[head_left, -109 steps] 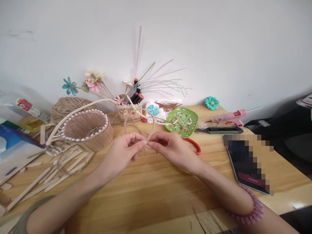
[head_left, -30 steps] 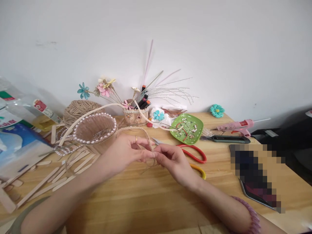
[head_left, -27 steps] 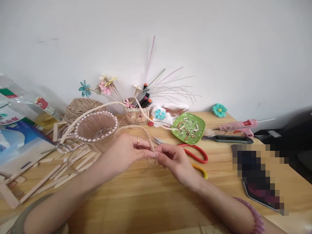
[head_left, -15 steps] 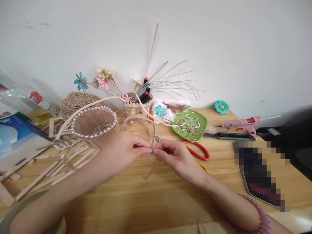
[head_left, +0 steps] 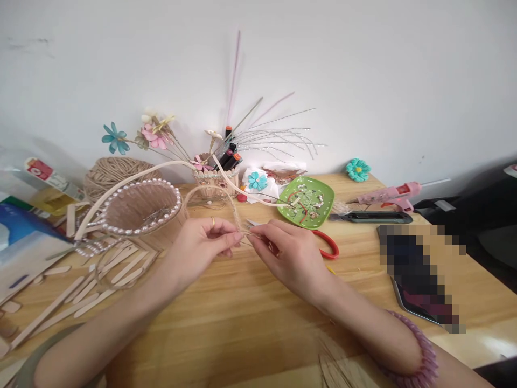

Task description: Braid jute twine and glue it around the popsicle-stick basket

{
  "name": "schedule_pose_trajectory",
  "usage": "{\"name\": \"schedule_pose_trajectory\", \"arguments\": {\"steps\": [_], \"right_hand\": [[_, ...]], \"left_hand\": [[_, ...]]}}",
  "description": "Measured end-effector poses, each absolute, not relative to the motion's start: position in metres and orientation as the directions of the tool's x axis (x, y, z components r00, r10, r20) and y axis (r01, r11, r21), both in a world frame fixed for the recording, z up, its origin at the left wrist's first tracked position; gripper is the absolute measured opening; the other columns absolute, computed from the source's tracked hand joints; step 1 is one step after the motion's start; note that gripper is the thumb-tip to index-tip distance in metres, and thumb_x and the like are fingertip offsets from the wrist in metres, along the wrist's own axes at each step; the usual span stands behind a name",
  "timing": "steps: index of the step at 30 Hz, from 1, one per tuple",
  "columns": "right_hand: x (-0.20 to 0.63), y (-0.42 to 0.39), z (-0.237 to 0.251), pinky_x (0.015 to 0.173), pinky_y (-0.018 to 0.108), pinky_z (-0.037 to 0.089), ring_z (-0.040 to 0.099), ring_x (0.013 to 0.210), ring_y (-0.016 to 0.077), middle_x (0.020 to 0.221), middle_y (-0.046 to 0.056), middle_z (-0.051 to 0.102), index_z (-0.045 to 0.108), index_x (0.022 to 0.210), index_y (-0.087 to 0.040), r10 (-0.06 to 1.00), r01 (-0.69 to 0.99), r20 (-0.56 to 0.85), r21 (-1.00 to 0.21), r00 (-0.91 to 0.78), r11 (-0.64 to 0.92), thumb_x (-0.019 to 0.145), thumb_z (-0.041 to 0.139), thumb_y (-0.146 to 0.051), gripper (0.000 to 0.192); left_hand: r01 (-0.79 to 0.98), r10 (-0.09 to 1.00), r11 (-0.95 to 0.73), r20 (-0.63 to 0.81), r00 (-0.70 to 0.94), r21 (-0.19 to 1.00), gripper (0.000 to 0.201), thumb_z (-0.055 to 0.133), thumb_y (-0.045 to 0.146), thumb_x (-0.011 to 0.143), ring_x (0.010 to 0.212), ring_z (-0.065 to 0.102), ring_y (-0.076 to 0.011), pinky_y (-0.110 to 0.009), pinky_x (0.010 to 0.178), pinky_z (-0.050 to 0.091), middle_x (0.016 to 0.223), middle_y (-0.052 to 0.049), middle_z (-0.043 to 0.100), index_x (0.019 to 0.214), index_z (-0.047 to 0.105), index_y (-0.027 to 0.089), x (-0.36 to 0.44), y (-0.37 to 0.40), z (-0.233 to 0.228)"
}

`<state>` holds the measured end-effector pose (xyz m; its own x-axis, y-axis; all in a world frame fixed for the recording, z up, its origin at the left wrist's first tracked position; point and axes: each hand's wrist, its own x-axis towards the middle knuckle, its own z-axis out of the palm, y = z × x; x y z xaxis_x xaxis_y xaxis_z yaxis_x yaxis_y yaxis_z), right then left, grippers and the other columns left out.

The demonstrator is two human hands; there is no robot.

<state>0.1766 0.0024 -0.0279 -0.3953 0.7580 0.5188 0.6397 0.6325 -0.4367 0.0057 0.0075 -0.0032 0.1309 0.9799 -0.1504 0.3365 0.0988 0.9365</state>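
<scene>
A braided length of twine (head_left: 231, 200) arches up in a loop from between my hands. My left hand (head_left: 205, 240) pinches its end between thumb and fingertips. Right beside it, my right hand (head_left: 288, 256) is closed on the loose strands at the same end. The exact hold of the fingertips is partly hidden. Behind my right hand lie scissors with red handles (head_left: 329, 243), their blade tips showing near my fingers. To the left stands a basket with a pearl-bead rim (head_left: 172, 231), its lower side partly covered by my left hand and forearm.
Wooden craft sticks (head_left: 48, 312) lie scattered at left, near a ball of twine (head_left: 117, 175). A green dish (head_left: 285, 211) holds beads. Beyond it are a pink glue gun (head_left: 377, 193), a utility knife (head_left: 375, 217) and a crocheted flower (head_left: 358, 170). A phone (head_left: 416, 302) lies at right.
My hands have drawn slightly apart at the twine's end, and my right hand has turned more palm-down. The whole view has shifted a little, so the things appear further left.
</scene>
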Motion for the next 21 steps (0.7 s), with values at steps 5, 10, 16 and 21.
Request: {"name": "schedule_pose_trajectory", "arguments": {"steps": [5, 10, 16, 21], "right_hand": [[0.172, -0.005, -0.028, 0.049, 0.022, 0.033, 0.052, 0.053, 0.0108, 0.061, 0.003, 0.061, 0.063, 0.071, -0.014, 0.665, 0.708, 0.612, -0.23, -0.429, 0.668, 0.088, 0.045, -0.02, 0.025], [0.165, -0.009, -0.036, 0.044, 0.026, 0.023, 0.047, 0.049, 0.011, 0.057, 0.001, 0.057, 0.06, 0.067, -0.015, 0.598, 0.692, 0.574, -0.074, -0.559, 0.718, 0.084, 0.043, -0.01, 0.025], [0.178, -0.001, -0.018, 0.048, 0.021, 0.035, 0.049, 0.051, 0.009, 0.062, 0.001, 0.059, 0.06, 0.069, -0.015, 0.846, 0.512, 0.468, -0.676, -0.257, 0.53, 0.082, 0.047, -0.024, 0.021], [0.178, 0.007, -0.014, 0.041, 0.019, 0.039, 0.055, 0.047, 0.0087, 0.073, 0.001, 0.06, 0.058, 0.084, -0.016, 0.931, 0.132, 0.042, -0.987, -0.363, 0.096, 0.086, 0.045, -0.043, 0.029]], "left_hand": [[0.233, 0.987, 0.132, -0.148, 0.054, 0.964, 0.012, 0.066, 0.027, 0.068, 0.047, 0.049, -0.0081, -0.019, 0.051, 0.039, 0.046, 0.004, 0.057, 0.063, 0.067, 0.016, 0.006, 0.008, -0.01], [-0.139, 0.949, 0.3, -0.281, 0.141, 0.944, 0.013, 0.069, 0.026, 0.067, 0.046, 0.046, -0.0029, -0.014, 0.047, 0.037, 0.065, 0.001, 0.066, 0.063, 0.064, 0.014, 0.007, 0.006, -0.013], [-0.071, 0.952, 0.245, -0.227, 0.204, 0.967, 0.013, 0.068, 0.024, 0.068, 0.048, 0.051, -0.0062, -0.017, 0.049, 0.041, 0.055, 0.003, 0.06, 0.061, 0.062, 0.015, 0.01, 0.003, -0.011], [0.124, 0.945, 0.231, -0.253, 0.205, 0.965, 0.013, 0.066, 0.022, 0.066, 0.049, 0.052, -0.0087, -0.021, 0.052, 0.044, 0.052, 0.003, 0.059, 0.056, 0.062, 0.015, 0.016, 0.002, -0.007]]}}
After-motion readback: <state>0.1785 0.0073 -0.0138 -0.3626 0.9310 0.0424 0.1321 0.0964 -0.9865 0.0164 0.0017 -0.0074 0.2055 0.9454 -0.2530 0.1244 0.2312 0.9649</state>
